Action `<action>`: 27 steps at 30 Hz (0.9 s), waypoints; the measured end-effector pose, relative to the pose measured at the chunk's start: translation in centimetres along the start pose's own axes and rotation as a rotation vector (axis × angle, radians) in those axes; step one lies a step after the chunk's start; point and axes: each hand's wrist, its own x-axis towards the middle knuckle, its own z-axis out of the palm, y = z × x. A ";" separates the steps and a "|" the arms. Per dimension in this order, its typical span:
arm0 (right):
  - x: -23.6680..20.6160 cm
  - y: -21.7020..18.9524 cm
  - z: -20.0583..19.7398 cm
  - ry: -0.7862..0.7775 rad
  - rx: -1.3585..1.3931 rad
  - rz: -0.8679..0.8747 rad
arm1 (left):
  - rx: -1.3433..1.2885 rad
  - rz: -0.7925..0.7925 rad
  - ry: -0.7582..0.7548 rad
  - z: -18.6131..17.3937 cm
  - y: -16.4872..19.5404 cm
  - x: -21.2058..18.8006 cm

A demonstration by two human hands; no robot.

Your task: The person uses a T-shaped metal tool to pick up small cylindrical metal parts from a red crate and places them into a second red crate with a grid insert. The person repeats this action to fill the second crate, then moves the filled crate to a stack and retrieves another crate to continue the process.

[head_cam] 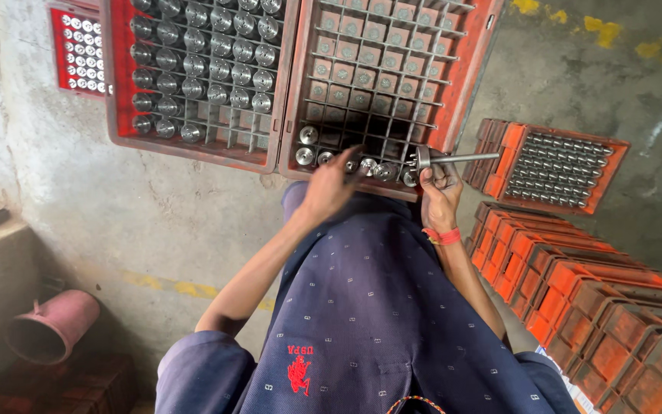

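Observation:
My left hand [329, 186] reaches into the near row of a red crate with a wire grid [470, 69], fingers on the round metal pieces [306, 156] lined up there. Whether it grips one is hidden by the fingers. My right hand [440, 192], with a red band at the wrist, holds a thin metal shaft with a disc-shaped flange [453, 159] level over the crate's near right corner. Most grid cells further back are without parts.
A second red crate [120, 92] on the left is filled with several shiny metal cylinders. A smaller red tray [78, 50] lies beyond it. An orange crate of shafts [553, 165] and stacked orange crates [576, 299] stand at right. A pink jug [51, 326] lies lower left.

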 end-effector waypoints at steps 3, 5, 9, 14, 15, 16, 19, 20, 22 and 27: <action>-0.1 0.3 -0.2 0.033 0.009 -0.004 | -0.193 -0.229 -0.208 2.8 0.1 1.2; -0.2 0.5 -0.2 0.047 0.043 -0.001 | -0.472 -0.114 -0.005 3.8 -0.8 1.4; -0.3 0.8 0.1 0.083 0.052 -0.029 | -0.166 -0.097 0.101 1.8 -3.8 0.7; -1.0 1.2 1.8 0.052 0.034 -0.068 | 0.266 -0.106 0.290 -9.3 -8.9 -0.4; -1.1 1.3 2.2 0.061 0.013 -0.048 | 0.337 -0.028 0.379 -12.6 -10.6 -0.6; -1.1 1.4 2.6 0.069 -0.011 -0.030 | 0.526 -0.141 0.251 -15.6 -12.4 -0.5; -0.8 2.1 3.8 -0.027 0.016 -0.026 | 0.779 -0.249 0.273 -20.8 -16.7 -0.1; -0.6 2.4 4.1 -0.079 0.044 -0.033 | 0.781 -0.263 0.258 -21.7 -17.8 0.2; -0.4 3.4 4.7 -0.025 -0.005 0.027 | 0.829 -0.287 0.235 -21.8 -18.7 1.1; 0.1 5.3 5.4 -0.104 -0.024 0.002 | 0.740 -0.305 0.219 -21.9 -16.3 1.4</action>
